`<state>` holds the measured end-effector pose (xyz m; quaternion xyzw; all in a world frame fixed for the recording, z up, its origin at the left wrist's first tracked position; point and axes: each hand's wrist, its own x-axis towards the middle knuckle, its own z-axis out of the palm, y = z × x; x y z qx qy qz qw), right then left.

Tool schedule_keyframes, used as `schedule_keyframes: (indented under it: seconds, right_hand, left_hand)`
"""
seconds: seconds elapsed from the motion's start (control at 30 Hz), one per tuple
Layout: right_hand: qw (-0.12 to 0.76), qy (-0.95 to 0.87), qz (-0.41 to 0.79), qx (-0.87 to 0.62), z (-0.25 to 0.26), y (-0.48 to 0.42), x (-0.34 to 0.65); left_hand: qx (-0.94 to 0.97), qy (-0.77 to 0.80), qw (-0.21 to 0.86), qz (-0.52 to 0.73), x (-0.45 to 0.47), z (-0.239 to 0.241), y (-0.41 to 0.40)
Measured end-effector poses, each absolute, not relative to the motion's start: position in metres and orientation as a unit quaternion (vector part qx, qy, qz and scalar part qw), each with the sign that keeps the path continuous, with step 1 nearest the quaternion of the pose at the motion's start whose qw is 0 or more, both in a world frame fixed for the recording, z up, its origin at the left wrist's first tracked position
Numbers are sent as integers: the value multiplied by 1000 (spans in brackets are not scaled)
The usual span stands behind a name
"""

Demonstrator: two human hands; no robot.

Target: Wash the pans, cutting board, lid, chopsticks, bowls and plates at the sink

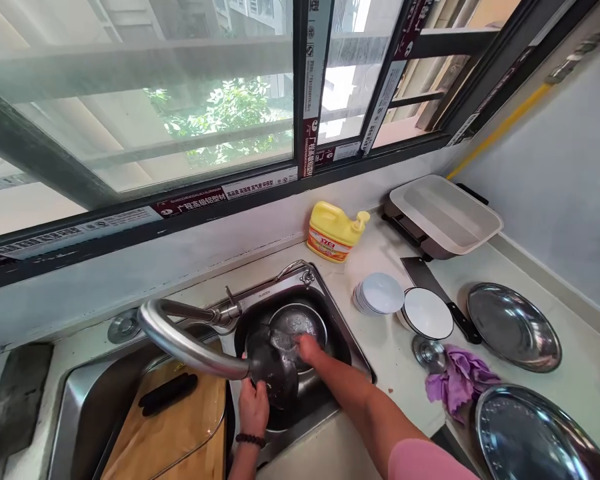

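Observation:
My left hand (254, 405) is closed on the near edge of a dark, wet, round pan (275, 377), held tilted over the right sink basin (347, 353). The faucet (195, 350) arches across from the left, and its end hides part of the pan. My right hand (310, 350) reaches in from the right at the pan's far side. Its fingers are curled, and whatever they hold, if anything, is hidden. Beneath, a shiny metal bowl (305, 320) sits in the basin, partly covered by the pan and my right hand.
In the left basin lie a wooden cutting board (180, 427) and a black handle-like object (167, 393). On the right counter are a yellow detergent jug (333, 233), stacked bowls (380, 293), a cleaver (430, 280), a purple cloth (460, 380), metal trays (515, 327) and a lidded cooker (445, 213).

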<state>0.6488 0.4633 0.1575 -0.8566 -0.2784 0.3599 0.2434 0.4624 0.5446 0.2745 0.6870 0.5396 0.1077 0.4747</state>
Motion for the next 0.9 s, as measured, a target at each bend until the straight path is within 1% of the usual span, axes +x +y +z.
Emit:
schedule_keyframes:
  seconds: [0.13,0.27,0.37,0.47,0.57,0.67,0.77,0.83,0.9]
  right_hand:
    - [299,-274,390,-827,155,471,643]
    - [380,-272,383,-797,164,494,616]
    - [382,-321,381,-778,179,501,584]
    - [388,-447,423,-686,191,477,566]
    - [372,-515,450,-628,192,434,578]
    - [319,-481,420,-700,187,415,610]
    - [292,-405,361,-788,185,440,624]
    - [292,-364,360,-807,187,468,613]
    - [312,-358,384,-792,191,488,591]
  left_hand:
    - [643,565,503,118,468,279,543]
    - [540,587,591,124,480,280,534]
    - [434,594,666,121,482,276,530]
    - [359,592,710,130,473,273,539]
    - [362,592,704,152,461,272,551]
    - [412,586,678,167,456,272,553]
    - [454,570,663,171,462,271,540]
    - [479,564,652,168,469,270,530]
    - [500,563,638,161,471,269,524]
